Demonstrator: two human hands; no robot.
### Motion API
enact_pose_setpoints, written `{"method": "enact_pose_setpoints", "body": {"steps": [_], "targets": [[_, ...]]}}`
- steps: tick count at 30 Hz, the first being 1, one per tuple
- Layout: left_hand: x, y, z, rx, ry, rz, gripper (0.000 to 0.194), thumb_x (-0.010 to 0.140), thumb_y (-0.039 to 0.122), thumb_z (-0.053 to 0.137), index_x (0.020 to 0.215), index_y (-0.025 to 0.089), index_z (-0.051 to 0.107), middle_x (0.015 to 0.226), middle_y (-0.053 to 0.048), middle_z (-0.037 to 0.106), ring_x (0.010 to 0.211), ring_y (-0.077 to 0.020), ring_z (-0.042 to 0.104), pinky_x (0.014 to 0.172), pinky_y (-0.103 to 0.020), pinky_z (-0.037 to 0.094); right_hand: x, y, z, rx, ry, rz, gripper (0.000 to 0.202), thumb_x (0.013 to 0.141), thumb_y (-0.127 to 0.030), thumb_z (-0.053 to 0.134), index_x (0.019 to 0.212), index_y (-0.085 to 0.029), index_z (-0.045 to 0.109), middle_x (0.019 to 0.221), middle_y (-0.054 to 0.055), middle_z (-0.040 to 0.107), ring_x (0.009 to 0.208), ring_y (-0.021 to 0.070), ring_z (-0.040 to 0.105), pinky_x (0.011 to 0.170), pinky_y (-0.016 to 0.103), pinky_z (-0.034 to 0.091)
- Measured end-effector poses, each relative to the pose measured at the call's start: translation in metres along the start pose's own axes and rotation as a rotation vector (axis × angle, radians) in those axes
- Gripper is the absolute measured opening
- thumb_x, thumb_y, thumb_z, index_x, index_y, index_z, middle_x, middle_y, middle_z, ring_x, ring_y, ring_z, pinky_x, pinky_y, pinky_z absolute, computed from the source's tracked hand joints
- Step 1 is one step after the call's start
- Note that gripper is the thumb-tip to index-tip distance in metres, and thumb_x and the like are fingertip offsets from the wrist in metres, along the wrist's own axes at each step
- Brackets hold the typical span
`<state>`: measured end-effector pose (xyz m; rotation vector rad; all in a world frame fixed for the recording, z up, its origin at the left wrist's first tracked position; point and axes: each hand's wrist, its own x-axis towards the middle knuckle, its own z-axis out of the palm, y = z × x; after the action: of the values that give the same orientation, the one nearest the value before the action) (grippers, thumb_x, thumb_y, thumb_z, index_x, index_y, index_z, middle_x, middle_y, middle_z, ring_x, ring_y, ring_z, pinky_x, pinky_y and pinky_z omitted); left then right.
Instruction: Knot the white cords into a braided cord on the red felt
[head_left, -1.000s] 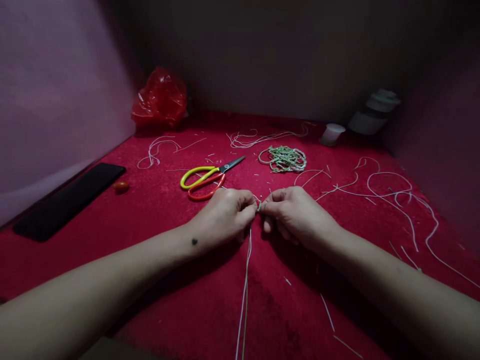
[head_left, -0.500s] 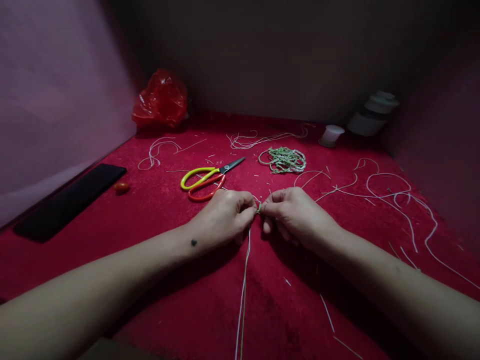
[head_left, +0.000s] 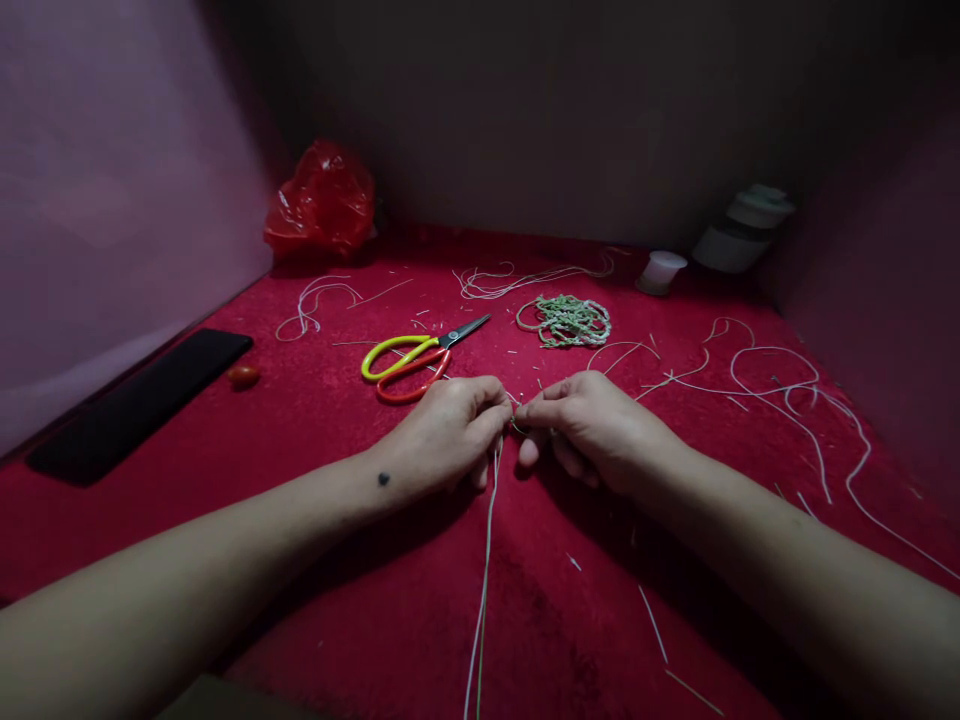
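My left hand (head_left: 466,425) is closed in a pinch on a thin cord. Two strands of the cord (head_left: 486,560), one white and one greenish, hang from below its fingers toward the front of the red cloth. Close against it, my right hand (head_left: 581,425) pinches a small green knotted part of the cord (head_left: 517,424) between thumb and forefinger. The fingertips hide most of the knot. Beyond my left hand lie scissors (head_left: 420,360) with one yellow and one red handle. A bundle of green and white braided cords (head_left: 570,320) rests beyond my right hand.
A red cloth (head_left: 360,620) covers the surface. At left lie a black phone-like slab (head_left: 142,400) and a small orange-red oval (head_left: 243,376). A red plastic bag (head_left: 322,200), a white spool (head_left: 661,271) and a white container (head_left: 742,230) stand behind. Loose threads (head_left: 802,390) are scattered at right.
My fingertips have drawn slightly closer together, and less of the green knot shows. The hanging strands have shifted a little to the left.
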<state>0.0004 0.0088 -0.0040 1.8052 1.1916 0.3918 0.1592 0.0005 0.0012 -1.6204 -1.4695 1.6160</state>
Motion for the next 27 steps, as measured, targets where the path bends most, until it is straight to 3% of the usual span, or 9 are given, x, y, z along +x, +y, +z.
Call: {"method": "enact_pose_setpoints", "body": {"steps": [8,18,24,27], "targets": [[0.0,0.0033,-0.0008,-0.014,-0.03,-0.056,0.022,0.084,0.033,0.04,0.073,0.016,0.049,0.045,0.003,0.052,0.034,-0.0082,0.05,0.028,-0.014,0.031,0.0011,0.0006,0.0022,-0.033,0.041,-0.007,0.029,0.074,-0.022,0.049,0.048,-0.014,0.058,0.027,-0.003,0.04,0.021,0.0046,0.029,0.025,0.017,0.019],[-0.0001,0.0073,-0.0044,-0.142,-0.065,-0.148,0.02,0.085,0.032,0.04,0.074,0.017,0.047,0.043,0.003,0.053,0.03,-0.0075,0.045,0.028,-0.015,0.032,-0.0019,-0.0018,0.0012,-0.055,0.036,0.013,0.03,0.075,-0.022,0.046,0.049,-0.014,0.058,0.026,-0.003,0.04,0.021,0.0051,0.029,0.025,0.018,0.019],[-0.0008,0.0103,-0.006,-0.181,-0.087,-0.119,0.012,0.083,0.026,0.045,0.09,0.017,0.05,0.054,0.003,0.056,0.038,-0.0095,0.053,0.029,-0.016,0.038,-0.001,0.0,0.0003,-0.063,0.027,-0.006,0.031,0.076,-0.025,0.047,0.05,-0.014,0.059,0.027,-0.003,0.039,0.021,0.0051,0.03,0.025,0.017,0.02],[-0.0009,0.0101,-0.0057,-0.141,-0.096,-0.106,0.011,0.082,0.025,0.046,0.085,0.016,0.052,0.052,0.003,0.055,0.038,-0.0092,0.053,0.029,-0.015,0.037,-0.0014,-0.0008,0.0003,-0.073,0.03,-0.011,0.031,0.075,-0.028,0.048,0.05,-0.014,0.059,0.026,-0.003,0.039,0.021,0.0052,0.03,0.025,0.018,0.019]]}}
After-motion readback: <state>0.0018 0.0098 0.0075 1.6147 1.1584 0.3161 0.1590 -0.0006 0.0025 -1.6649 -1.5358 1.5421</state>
